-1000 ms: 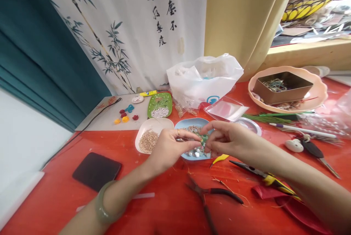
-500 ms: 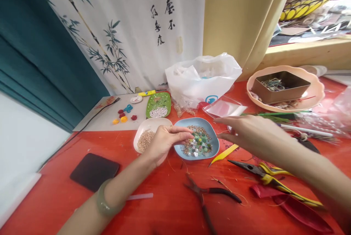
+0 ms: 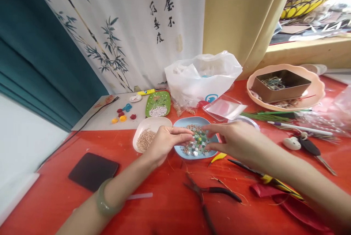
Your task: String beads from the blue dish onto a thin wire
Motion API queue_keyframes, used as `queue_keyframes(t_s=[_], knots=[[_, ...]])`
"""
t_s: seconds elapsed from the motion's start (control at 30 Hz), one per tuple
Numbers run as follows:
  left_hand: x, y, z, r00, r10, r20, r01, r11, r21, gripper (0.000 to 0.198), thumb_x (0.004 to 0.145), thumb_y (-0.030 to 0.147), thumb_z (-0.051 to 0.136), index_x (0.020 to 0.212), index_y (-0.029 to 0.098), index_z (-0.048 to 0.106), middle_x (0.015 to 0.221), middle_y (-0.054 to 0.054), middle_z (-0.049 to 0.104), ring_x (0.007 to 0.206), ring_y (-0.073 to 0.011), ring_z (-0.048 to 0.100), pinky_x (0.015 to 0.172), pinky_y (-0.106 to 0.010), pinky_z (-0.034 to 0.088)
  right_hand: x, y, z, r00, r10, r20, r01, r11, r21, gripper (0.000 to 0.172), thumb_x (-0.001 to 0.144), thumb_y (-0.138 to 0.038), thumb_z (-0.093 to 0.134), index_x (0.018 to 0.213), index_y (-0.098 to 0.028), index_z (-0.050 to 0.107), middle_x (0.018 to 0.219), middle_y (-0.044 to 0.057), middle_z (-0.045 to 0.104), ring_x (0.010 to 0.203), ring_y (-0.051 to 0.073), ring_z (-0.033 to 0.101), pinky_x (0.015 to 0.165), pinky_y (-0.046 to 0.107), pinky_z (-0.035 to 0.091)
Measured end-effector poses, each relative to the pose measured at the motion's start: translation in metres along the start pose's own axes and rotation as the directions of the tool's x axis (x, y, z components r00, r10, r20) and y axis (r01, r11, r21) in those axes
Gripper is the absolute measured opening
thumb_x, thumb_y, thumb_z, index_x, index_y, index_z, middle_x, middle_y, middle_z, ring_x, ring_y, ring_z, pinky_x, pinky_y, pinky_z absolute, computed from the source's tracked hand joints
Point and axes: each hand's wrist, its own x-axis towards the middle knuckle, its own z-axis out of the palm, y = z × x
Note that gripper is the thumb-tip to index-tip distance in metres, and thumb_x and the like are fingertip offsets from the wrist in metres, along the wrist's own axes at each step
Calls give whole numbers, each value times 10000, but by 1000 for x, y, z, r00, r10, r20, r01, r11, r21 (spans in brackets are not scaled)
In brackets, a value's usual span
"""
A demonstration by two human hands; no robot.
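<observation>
At the left rim of the blue dish (image 3: 183,154), my left hand (image 3: 167,141) is closed in a pinch. What sits between its fingertips is too small to make out. My right hand (image 3: 229,138) hovers over the dish's right edge, thumb and fingers apart, holding nothing I can see. Mixed beads (image 3: 197,145) in green, white and gold lie in the blue dish. Partly behind my left hand is a cream dish (image 3: 136,132) with small gold beads (image 3: 145,140).
Dark-handled pliers (image 3: 201,191) lie in front of the dishes. Yellow-handled pliers (image 3: 282,187) and yellow tweezers (image 3: 218,158) are partly under my right arm. Behind stand a green tray (image 3: 149,105) and a white plastic bag (image 3: 203,77). Keys (image 3: 309,145) lie at right.
My right hand has moved left, from beside the blue dish to over its right edge, uncovering the keys. My left hand has stayed nearly still, still pinched.
</observation>
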Motion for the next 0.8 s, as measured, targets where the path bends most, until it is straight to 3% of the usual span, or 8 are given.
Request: queue_keyframes(t_s=[0.07,0.13,0.3,0.37,0.47,0.6,0.7,0.8], knots=[[0,-1,4,1000,7,7,-7,999,42,96,586,195,746,673,160,727,647,-13,697,584,-93,604,582,-186,479,0,-12,3,998,-52,-36,54,996,72,262,812,-286,537,1048,-226,635,715,32,683,571,149,582,529,250,371],[-1,-1,6,1000,27,-12,-25,995,97,99,578,194,749,668,159,727,641,-15,694,578,-100,598,584,-200,481,1,-15,1,995,-86,-39,90,991,95,227,853,-228,458,958,-204,658,696,33,675,566,134,575,529,239,366],[-1,1,5,996,70,-52,-59,981,185,97,597,210,741,669,147,725,660,-45,700,611,-135,614,618,-243,493,0,7,-4,999,-37,26,38,999,-31,189,802,-219,498,710,-215,663,603,15,640,553,146,560,518,250,347],[-1,-1,5,997,76,-33,-68,977,203,96,600,203,737,679,150,728,678,-46,704,622,-138,615,622,-245,489,0,7,-1,999,-21,26,22,999,-23,138,780,-249,539,804,-226,673,630,19,657,572,161,580,519,252,353],[-2,-2,7,997,73,3,-72,972,223,101,603,188,721,699,161,733,671,-35,703,625,-144,614,620,-248,483,0,-7,7,997,-81,-4,81,987,137,233,815,-262,521,1021,-224,624,715,21,688,600,150,604,522,234,367],[-1,-2,5,995,99,15,-99,944,314,113,633,216,699,727,166,734,686,-37,706,642,-160,614,614,-260,473,3,-14,6,995,-95,-25,97,983,154,205,826,-197,489,960,-198,643,676,21,677,562,133,584,509,225,347],[2,-6,-2,986,158,50,-162,861,482,120,679,236,673,763,178,736,792,-56,716,743,-188,621,691,-286,467,3,1,-4,999,-40,15,39,998,51,150,782,-175,516,793,-205,663,583,0,636,513,129,537,488,234,321],[5,-12,-8,957,243,155,-277,621,734,140,726,220,627,810,224,738,850,-56,714,835,-223,589,754,-333,435,1,12,-12,1000,20,22,-21,998,62,120,768,-215,538,726,-214,651,605,-8,645,528,132,535,497,243,340]])
